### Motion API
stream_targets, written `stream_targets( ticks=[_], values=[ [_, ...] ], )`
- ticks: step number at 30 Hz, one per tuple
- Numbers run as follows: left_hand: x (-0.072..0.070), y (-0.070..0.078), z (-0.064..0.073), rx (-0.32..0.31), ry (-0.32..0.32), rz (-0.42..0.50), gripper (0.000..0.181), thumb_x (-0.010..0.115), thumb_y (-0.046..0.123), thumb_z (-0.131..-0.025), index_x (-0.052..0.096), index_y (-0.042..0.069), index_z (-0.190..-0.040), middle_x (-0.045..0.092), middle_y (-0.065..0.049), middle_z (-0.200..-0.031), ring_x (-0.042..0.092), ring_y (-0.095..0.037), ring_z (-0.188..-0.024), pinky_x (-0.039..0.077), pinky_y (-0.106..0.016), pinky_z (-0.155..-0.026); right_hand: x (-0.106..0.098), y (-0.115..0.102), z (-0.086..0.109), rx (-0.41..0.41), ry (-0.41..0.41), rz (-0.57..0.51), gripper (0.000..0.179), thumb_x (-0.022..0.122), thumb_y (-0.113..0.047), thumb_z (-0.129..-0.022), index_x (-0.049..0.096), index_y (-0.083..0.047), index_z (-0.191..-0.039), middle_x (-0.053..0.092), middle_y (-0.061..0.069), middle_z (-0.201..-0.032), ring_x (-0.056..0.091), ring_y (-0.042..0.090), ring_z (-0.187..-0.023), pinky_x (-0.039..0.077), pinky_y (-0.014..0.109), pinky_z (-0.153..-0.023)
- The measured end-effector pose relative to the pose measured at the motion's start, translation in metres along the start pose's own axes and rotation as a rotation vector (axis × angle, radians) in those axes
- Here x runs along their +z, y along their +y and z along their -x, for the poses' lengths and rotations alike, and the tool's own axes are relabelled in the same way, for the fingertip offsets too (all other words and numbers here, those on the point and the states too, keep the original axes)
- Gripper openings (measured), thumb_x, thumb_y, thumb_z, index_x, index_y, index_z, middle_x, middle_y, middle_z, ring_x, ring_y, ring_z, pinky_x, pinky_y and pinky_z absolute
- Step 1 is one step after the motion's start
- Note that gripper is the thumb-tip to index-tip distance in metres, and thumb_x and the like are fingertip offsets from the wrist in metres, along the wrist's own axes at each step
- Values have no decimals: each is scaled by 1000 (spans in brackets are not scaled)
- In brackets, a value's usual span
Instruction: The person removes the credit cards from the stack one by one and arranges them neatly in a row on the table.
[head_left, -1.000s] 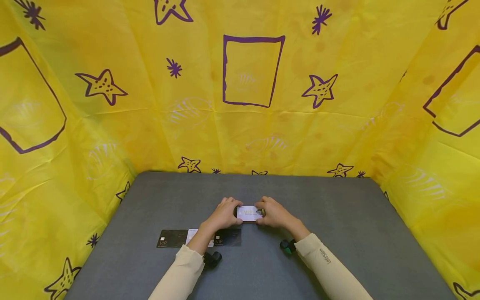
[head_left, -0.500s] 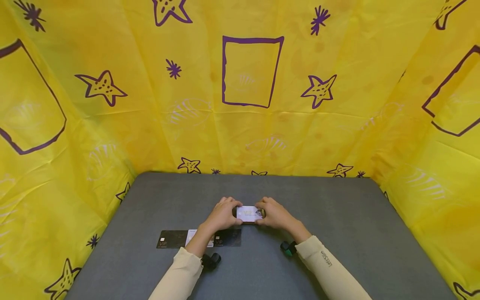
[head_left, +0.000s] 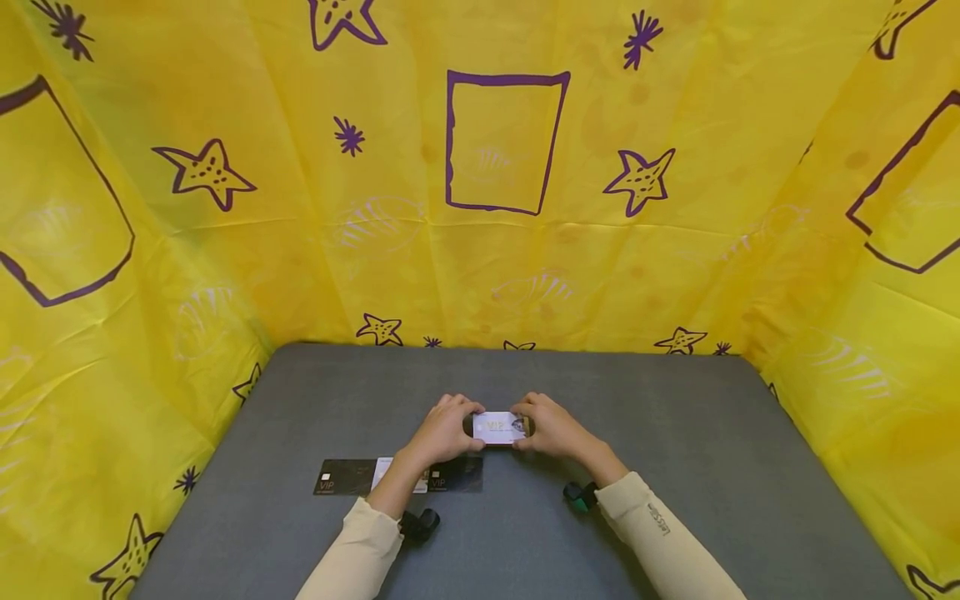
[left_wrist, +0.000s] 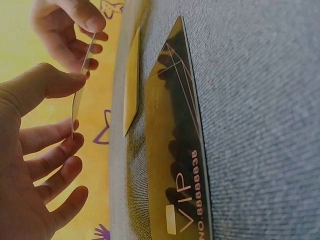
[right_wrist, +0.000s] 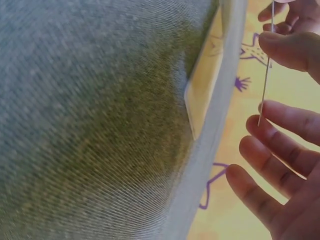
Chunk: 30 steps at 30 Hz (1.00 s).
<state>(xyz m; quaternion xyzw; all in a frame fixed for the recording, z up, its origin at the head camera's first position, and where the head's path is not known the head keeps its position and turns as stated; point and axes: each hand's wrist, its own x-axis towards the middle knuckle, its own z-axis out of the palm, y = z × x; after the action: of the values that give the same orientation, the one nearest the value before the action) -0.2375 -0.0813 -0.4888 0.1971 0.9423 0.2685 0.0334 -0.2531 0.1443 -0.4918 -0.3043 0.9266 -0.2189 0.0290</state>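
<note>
White VIP card (head_left: 492, 427) is pinched at opposite ends by the left hand (head_left: 445, 430) and right hand (head_left: 553, 428), raised off the desk (head_left: 622, 400) near another flat-lying card (left_wrist: 131, 87); step judged two-handed positioning, the next move calling for a level, even grip.

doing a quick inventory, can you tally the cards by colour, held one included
Glossy black rectangular cards: 2
White rectangular cards, one held between the left hand and right hand, one partly hidden between the black ones: 2
Rectangular card of unclear colour, lying below the held one: 1
Total: 5 cards
</note>
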Motion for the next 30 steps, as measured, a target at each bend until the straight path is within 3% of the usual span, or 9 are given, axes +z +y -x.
stream_targets(
  ticks=[7, 15, 30],
  values=[
    [2, 1, 4, 29, -4, 5, 48, 81, 26, -74, 67, 8, -117, 62, -9, -110, 51, -28, -106, 41, -49, -92, -6, -2, 3, -28, -7, -2, 47, 83, -24, -74, 68, -3, -113, 60, 6, -101, 52, 18, -91, 46, 35, -80],
    [1, 1, 11, 61, -34, -21, 51, 81, 26, -75, 65, 8, -120, 62, -9, -115, 50, -29, -110, 41, -49, -94, -5, -5, 9, 6, -32, -27, 47, 83, -26, -74, 68, -4, -114, 59, 5, -101, 51, 18, -91, 44, 33, -78],
    [8, 5, 18, 75, 20, 3, 50, 83, 24, -72, 67, 9, -117, 61, -7, -107, 50, -25, -102, 42, -44, -89, -4, -6, 20, 1, 2, -31, 48, 85, -26, -72, 70, -5, -113, 59, 4, -102, 50, 16, -91, 44, 33, -78]
  ],
)
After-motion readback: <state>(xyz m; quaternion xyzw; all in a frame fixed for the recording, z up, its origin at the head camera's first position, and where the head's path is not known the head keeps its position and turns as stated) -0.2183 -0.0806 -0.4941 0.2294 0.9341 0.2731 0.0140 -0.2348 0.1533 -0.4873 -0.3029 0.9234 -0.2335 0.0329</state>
